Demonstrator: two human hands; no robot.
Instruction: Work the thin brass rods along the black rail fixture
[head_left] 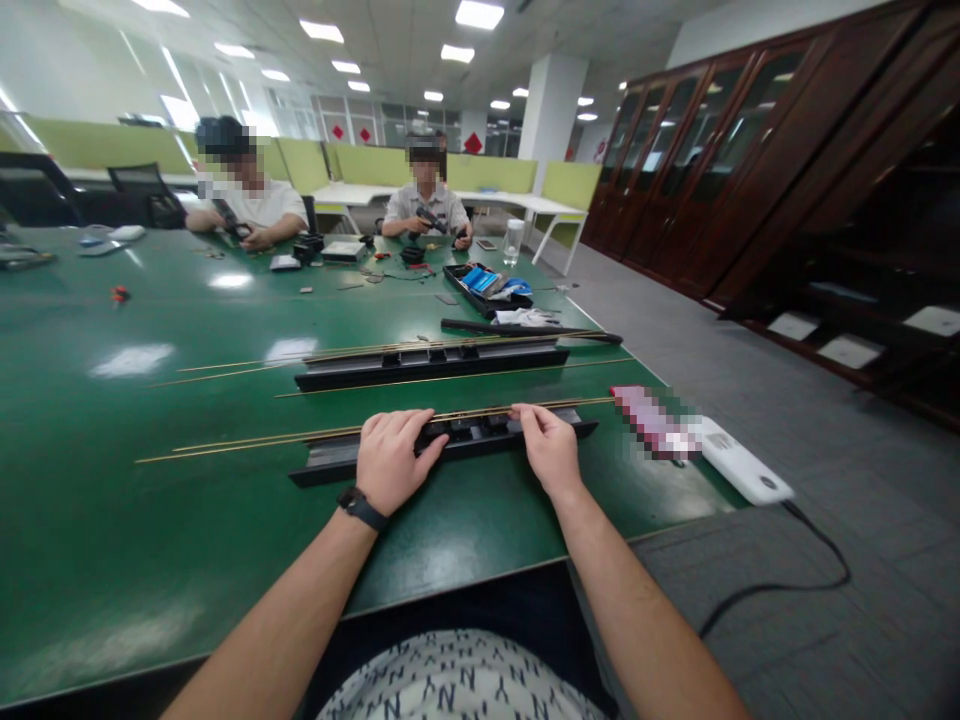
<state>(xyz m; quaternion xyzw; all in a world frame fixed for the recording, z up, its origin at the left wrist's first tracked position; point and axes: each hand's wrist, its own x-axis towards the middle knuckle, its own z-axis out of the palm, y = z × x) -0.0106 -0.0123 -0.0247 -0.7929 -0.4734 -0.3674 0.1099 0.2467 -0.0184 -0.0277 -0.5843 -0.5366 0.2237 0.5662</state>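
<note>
A long black plastic housing lies across the green table in front of me. Thin brass strips run along its top edge and stick out far to the left. My left hand rests on the housing's left half with fingers curled over the strips, pressing down. My right hand grips the right half, fingertips on the brass strip. A black watch sits on my left wrist.
A second black housing with more brass strips lies farther back. A white power bank with a cable sits at the table's right corner. A black tray of parts and two seated people are at the far end. Dark wooden cabinets line the right wall.
</note>
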